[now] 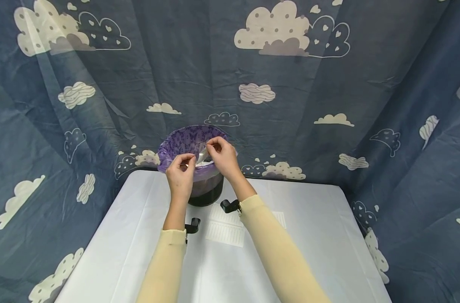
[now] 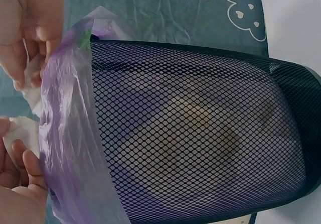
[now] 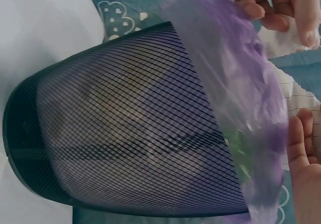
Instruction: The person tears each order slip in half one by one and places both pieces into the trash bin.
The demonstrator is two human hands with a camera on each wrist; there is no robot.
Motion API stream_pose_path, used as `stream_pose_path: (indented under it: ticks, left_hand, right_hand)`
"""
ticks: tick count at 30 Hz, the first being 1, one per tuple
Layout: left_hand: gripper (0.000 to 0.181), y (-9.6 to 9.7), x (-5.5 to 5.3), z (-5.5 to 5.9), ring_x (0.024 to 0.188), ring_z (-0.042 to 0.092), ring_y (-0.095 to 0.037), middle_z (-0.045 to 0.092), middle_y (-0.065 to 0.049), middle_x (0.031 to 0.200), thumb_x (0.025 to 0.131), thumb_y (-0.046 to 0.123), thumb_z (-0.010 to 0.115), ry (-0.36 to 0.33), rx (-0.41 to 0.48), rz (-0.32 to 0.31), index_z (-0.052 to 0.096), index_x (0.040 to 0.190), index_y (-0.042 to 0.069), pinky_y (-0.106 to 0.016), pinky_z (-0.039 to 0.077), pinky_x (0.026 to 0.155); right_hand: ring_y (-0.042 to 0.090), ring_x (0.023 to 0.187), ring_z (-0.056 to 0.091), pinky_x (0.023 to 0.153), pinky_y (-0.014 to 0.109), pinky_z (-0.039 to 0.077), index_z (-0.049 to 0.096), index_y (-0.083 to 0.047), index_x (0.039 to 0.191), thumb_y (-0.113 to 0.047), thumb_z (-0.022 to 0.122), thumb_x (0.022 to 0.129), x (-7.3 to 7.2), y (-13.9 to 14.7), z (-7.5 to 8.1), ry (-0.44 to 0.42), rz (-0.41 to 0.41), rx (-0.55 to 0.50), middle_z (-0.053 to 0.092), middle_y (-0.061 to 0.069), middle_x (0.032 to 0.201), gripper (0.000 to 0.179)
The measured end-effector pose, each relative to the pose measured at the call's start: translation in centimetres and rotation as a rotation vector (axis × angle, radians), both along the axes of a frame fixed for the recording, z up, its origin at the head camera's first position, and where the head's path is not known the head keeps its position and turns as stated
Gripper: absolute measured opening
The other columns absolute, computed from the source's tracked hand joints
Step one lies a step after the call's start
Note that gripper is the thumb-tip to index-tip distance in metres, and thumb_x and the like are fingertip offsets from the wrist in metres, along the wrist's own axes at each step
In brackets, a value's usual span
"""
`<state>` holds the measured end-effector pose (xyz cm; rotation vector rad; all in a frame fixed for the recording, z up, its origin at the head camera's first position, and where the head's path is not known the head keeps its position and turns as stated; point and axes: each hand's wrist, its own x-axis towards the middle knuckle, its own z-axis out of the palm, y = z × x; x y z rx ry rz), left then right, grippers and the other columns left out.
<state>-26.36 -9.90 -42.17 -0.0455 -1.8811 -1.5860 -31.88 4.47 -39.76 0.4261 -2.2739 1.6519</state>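
Over the rim of a black mesh waste bin (image 1: 207,194), my left hand (image 1: 180,177) pinches lined white paper (image 3: 279,42) between thumb and fingers. Close on its right, my right hand (image 1: 225,159) pinches another part of the lined paper (image 3: 297,89). A ragged, torn edge with a gap runs between the two parts in the right wrist view. Whether they still join lower down cannot be told. A purple plastic bag (image 2: 70,133) lines the bin and folds over its rim. Pale crumpled contents show dimly through the mesh (image 2: 175,138).
Lined paper sheets (image 1: 225,234) lie on the white table (image 1: 139,252) in front of the bin, one partly under the right sleeve (image 1: 275,248). A dark blue cloud-patterned curtain (image 1: 283,139) hangs right behind the bin and along both sides.
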Motion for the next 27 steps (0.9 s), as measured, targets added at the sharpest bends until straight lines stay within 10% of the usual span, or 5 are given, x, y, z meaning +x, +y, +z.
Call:
stream_pose_path:
  ticks: [10,27]
  left_hand:
    - [0.015,0.04,-0.11,0.18,0.084,0.060,-0.004,0.077,-0.018,0.104,0.097,0.005,0.075,-0.017,-0.022,0.004,0.079,0.110,0.000,-0.010,0.046,0.072]
    - [0.017,0.28,0.55,0.45,0.088,0.063,-0.013,0.076,-0.016,0.112,0.097,0.001,0.073,-0.001,-0.038,0.000,0.078,0.113,0.001,-0.012,0.046,0.072]
  right_hand:
    - [0.028,0.104,0.073,0.095,0.039,0.060,0.071,-0.005,0.118,-0.014,0.065,0.105,0.20,-0.28,-0.67,-0.015,0.033,0.079,0.076,0.014,0.116,0.017]
    - [0.027,0.102,0.074,0.084,0.032,0.058,0.069,-0.006,0.129,-0.011,0.061,0.107,0.95,0.16,0.07,0.009,0.064,0.023,0.071,0.013,0.128,0.024]
